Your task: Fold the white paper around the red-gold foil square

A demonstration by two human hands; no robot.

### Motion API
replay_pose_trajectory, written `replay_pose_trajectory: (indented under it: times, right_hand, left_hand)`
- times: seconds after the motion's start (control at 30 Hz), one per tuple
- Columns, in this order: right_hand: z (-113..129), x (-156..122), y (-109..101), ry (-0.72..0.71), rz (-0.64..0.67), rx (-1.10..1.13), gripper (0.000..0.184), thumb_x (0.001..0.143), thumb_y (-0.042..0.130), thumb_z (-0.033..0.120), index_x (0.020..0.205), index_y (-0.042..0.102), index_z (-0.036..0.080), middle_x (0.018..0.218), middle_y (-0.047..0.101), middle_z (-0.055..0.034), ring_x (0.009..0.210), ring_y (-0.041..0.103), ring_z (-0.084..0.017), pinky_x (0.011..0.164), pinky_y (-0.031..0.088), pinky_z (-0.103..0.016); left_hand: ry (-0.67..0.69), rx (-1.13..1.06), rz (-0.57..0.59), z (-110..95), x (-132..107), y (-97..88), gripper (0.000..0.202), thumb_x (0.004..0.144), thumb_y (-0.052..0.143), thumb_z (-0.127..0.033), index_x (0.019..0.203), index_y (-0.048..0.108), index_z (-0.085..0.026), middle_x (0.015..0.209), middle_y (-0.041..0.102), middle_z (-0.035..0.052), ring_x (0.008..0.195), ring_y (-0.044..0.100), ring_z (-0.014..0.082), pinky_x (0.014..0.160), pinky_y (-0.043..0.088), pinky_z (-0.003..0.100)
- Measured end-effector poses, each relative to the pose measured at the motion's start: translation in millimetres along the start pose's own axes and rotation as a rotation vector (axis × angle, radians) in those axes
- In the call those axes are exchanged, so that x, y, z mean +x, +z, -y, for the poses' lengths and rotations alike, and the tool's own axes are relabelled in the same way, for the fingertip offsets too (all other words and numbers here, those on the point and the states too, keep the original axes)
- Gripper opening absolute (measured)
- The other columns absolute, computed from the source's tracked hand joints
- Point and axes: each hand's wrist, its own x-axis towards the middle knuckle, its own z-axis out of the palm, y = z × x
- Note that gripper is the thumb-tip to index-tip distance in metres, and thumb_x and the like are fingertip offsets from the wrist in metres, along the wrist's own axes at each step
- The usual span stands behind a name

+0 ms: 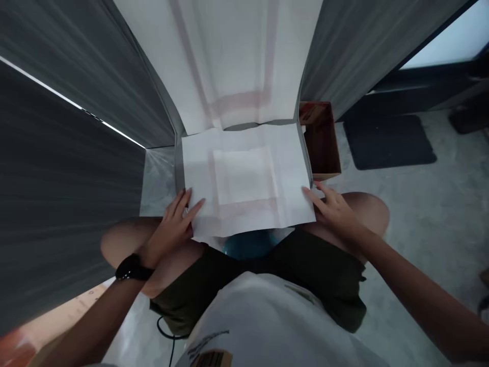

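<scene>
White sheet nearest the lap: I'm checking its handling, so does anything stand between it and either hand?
Nothing visible does: the left hand and right hand both touch the white sheet at opposite side edges. The open box stands beyond, not between.

From where I stand, I count two bare hands, a left hand (178,214) and a right hand (332,206). White panels come to two (whether they join, I can't tell): one lower panel (244,176) between the hands, one upper panel (237,51) beyond them. There's one dark watch (132,268) just behind the left hand, and one black cable (165,332) nearer the body from it. Just beyond the right hand is one open box (323,142); farther out to its right, one dark mat (389,141). Two bare knees (370,209), one by each hand.
</scene>
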Motion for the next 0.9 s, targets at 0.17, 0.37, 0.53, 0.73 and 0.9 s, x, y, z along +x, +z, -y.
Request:
replay_pose_trajectory:
  times: [0.17, 0.37, 0.53, 0.73, 0.9]
  right_hand:
    - [-15.6, 21.5, 11.0, 0.015, 0.014, -0.016, 0.06, 0.1, 0.055, 0.018, 0.159, 0.049, 0.025, 0.163, 0.045, -0.0228, 0.14, 0.054, -0.043, 0.108, 0.051, -0.064]
    - [-26.3, 30.9, 8.2, 0.065, 0.024, 0.226, 0.046, 0.105, 0.045, 0.026, 0.145, 0.065, 0.03, 0.154, 0.06, -0.0117, 0.142, 0.055, -0.037, 0.115, 0.047, -0.06]
    - [-24.3, 28.4, 1.5, 0.001, -0.035, 0.288, 0.038, 0.106, 0.049, 0.034, 0.135, 0.074, 0.032, 0.15, 0.063, -0.0107, 0.136, 0.061, -0.035, 0.111, 0.051, -0.059]
    - [-10.9, 39.2, -19.8, 0.1, 0.021, 0.363, 0.04, 0.108, 0.045, 0.034, 0.137, 0.073, 0.036, 0.154, 0.059, -0.0073, 0.142, 0.056, -0.032, 0.117, 0.049, -0.058]
    - [-19.4, 44.4, -29.5, 0.062, -0.023, 0.49, 0.038, 0.104, 0.057, 0.051, 0.136, 0.074, 0.038, 0.156, 0.056, -0.0093, 0.141, 0.056, -0.034, 0.115, 0.05, -0.058]
  left_hand:
    - [0.092, 0.025, 0.052, 30.2, 13.1, 4.3, 0.083, 0.087, 0.057, 0.001, 0.164, 0.043, -0.027, 0.174, 0.031, 0.0159, 0.163, 0.025, 0.0388, 0.125, 0.032, 0.065]
    - [0.076, -0.148, 0.014, 41.0, 23.8, 9.7, 0.066, 0.094, 0.051, -0.001, 0.154, 0.057, -0.028, 0.165, 0.048, 0.0111, 0.159, 0.037, 0.0304, 0.128, 0.033, 0.057]
    - [0.077, -0.292, -0.027, 45.4, 23.1, 0.6, 0.041, 0.107, 0.049, -0.022, 0.145, 0.065, -0.027, 0.159, 0.056, 0.0076, 0.156, 0.043, 0.026, 0.128, 0.035, 0.053]
    - [0.078, -0.473, -0.161, 53.1, 20.4, -3.1, 0.041, 0.11, 0.045, -0.031, 0.145, 0.065, -0.033, 0.16, 0.056, 0.0039, 0.15, 0.052, 0.0263, 0.127, 0.04, 0.053]
    - [0.064, -0.551, -0.177, 54.9, 25.9, -11.0, 0.036, 0.107, 0.053, -0.037, 0.137, 0.073, -0.031, 0.148, 0.067, 0.0066, 0.144, 0.058, 0.029, 0.121, 0.049, 0.053]
